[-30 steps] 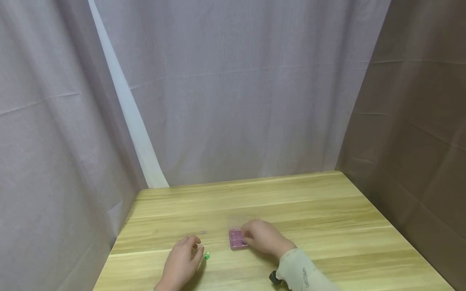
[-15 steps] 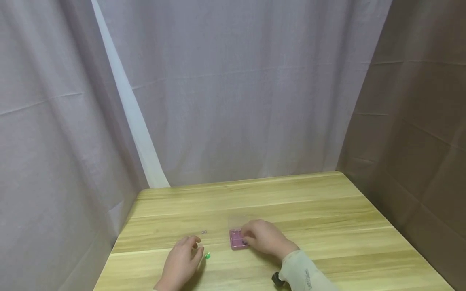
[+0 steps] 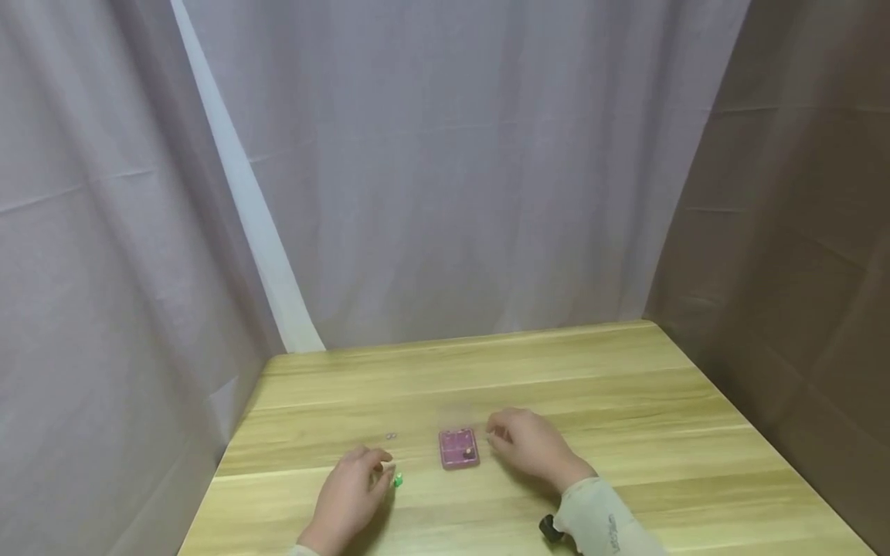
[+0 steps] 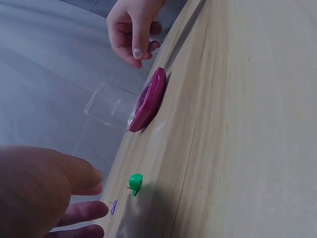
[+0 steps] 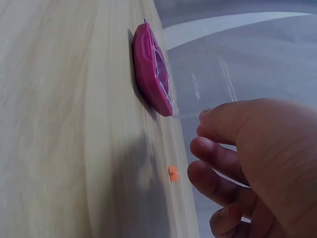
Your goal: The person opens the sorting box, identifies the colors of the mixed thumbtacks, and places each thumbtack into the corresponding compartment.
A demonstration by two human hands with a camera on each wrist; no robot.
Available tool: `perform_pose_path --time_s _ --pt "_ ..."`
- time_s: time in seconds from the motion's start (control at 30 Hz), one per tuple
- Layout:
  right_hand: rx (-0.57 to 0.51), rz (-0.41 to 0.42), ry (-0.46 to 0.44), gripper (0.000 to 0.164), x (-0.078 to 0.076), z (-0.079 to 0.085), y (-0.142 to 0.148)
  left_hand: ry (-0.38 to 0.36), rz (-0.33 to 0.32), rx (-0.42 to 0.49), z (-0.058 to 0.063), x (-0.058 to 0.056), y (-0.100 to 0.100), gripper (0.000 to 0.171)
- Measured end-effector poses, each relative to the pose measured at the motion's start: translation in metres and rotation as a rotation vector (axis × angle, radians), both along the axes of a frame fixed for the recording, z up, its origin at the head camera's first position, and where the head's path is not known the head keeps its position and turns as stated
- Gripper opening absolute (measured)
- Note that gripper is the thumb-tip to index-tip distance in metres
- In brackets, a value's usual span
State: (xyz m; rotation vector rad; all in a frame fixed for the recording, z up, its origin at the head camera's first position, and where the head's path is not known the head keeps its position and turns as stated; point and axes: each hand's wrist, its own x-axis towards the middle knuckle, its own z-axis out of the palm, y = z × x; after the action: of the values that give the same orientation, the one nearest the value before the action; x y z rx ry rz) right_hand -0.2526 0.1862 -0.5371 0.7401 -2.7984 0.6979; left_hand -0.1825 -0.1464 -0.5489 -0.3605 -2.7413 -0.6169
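Observation:
A small pink compartment box (image 3: 459, 449) sits on the table, its clear lid (image 5: 203, 89) raised at the far side. One near compartment holds a small dark and pale piece (image 3: 469, 453). My right hand (image 3: 530, 444) hovers right of the box, fingers loosely bent, nothing visible between them. Beneath it, an orange bit (image 5: 173, 173) lies on the wood. My left hand (image 3: 353, 490) is held at the left, fingers relaxed and empty. Close to its fingertips lies a green piece with thin metal pins (image 4: 135, 183). Beyond it is a tiny purple stud with a pin (image 4: 114, 207).
The wood-grain table (image 3: 591, 386) ends at grey curtains (image 3: 445, 193) behind and to the left, with a darker one (image 3: 793, 270) on the right. A black object (image 3: 551, 529) shows at the right wrist.
My right hand has drawn back from the box to the right, uncovering the small piece in its near compartment. My left hand has stayed almost still.

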Motion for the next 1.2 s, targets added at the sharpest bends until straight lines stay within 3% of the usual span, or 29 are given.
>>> perform_pose_path --time_s 0.4,0.7,1.2 --pt "0.008 -0.021 0.010 0.018 0.006 -0.001 0.010 -0.093 -0.090 -0.007 0.000 0.003 0.003 0.013" --pt "0.000 -0.026 0.012 0.017 0.011 0.001 0.013 -0.093 -0.129 -0.029 -0.001 0.002 0.005 0.013" --pt "0.008 -0.041 0.018 0.013 0.011 -0.003 0.014 -0.054 -0.116 -0.046 -0.006 -0.002 0.006 0.013"
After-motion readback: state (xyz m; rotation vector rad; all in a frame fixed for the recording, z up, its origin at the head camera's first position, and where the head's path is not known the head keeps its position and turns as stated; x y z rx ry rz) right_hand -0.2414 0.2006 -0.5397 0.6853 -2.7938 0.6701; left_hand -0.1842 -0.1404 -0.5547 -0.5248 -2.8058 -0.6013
